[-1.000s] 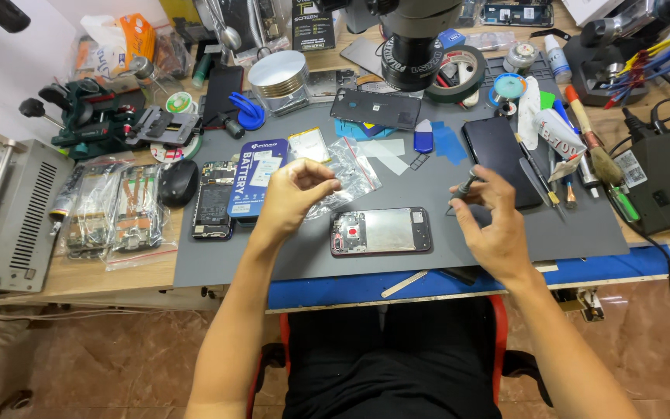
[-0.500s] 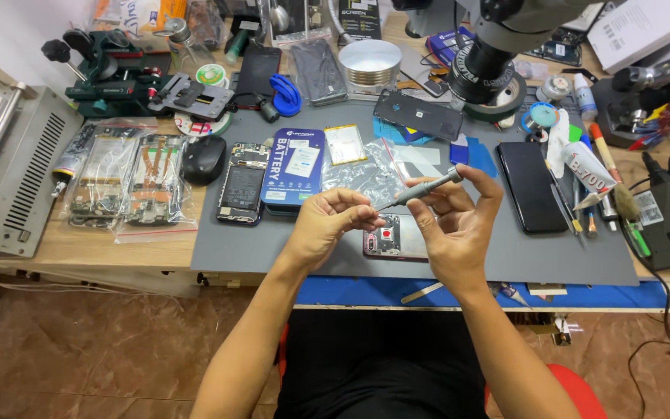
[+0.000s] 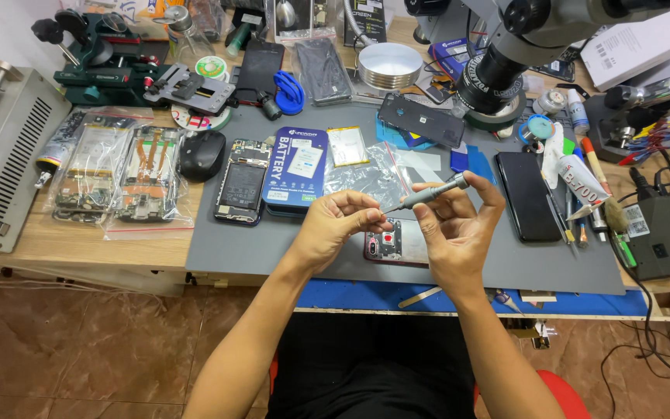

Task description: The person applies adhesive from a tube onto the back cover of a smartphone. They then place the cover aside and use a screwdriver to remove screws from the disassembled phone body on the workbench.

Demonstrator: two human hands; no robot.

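Above grey mat: slim grey screwdriver, tilted.

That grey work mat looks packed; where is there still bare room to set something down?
The grey mat is bare along its near-left edge, below the opened phone and blue battery box, and near-right, below the black phone. The back, under the microscope, is crowded.

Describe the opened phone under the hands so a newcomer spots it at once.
Start at the grey mat and go to its front edge, centre. The opened phone lies flat there, partly hidden by both hands. Unlike the other phones, it has a red frame.
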